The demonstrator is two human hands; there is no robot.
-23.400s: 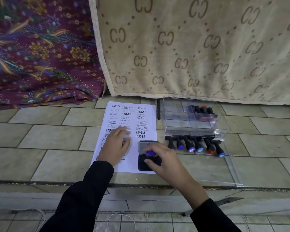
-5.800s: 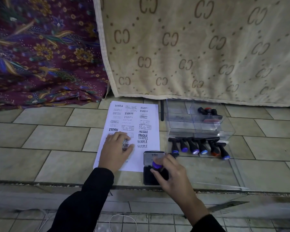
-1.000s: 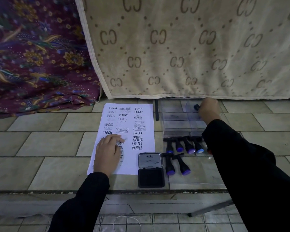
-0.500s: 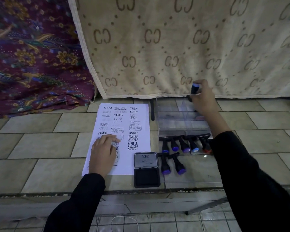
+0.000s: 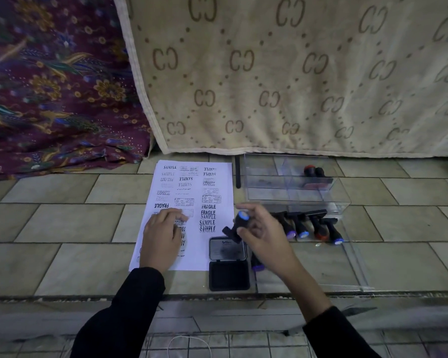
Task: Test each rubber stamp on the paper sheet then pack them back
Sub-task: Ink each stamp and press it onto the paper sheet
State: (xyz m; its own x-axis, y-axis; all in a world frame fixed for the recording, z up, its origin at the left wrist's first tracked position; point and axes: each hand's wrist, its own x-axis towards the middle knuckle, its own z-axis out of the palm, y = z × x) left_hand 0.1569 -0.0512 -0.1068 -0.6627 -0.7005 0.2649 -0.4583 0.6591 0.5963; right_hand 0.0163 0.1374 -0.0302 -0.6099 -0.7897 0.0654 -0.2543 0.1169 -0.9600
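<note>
A tiled floor (image 5: 62, 267) with a step along its near edge carries everything. Nearest on it lies an open black ink pad (image 5: 228, 264), its lid folded back. The pad touches the lower right corner of the paper sheet (image 5: 195, 257), which is covered in black test prints.

The left hand (image 5: 162, 237) lies flat on the sheet's lower left part, fingers straight and spread. The right hand (image 5: 264, 236) is curled round a black stamp (image 5: 239, 223) and pinches it between thumb and fingers. The stamp is tilted, blue cap up and base toward the paper, just above the pad's lid and beside the sheet's right edge. A purple-tipped stamp (image 5: 258, 266) shows under this hand.

Just beyond to the right, a row of stamps (image 5: 313, 227) lies on a clear lid (image 5: 347, 267). Behind them a clear box (image 5: 295, 197) holds a red-capped stamp (image 5: 309, 170) and a dark one.

A beige patterned cloth (image 5: 295, 73) and maroon floral fabric (image 5: 49, 86) hang at the back.
</note>
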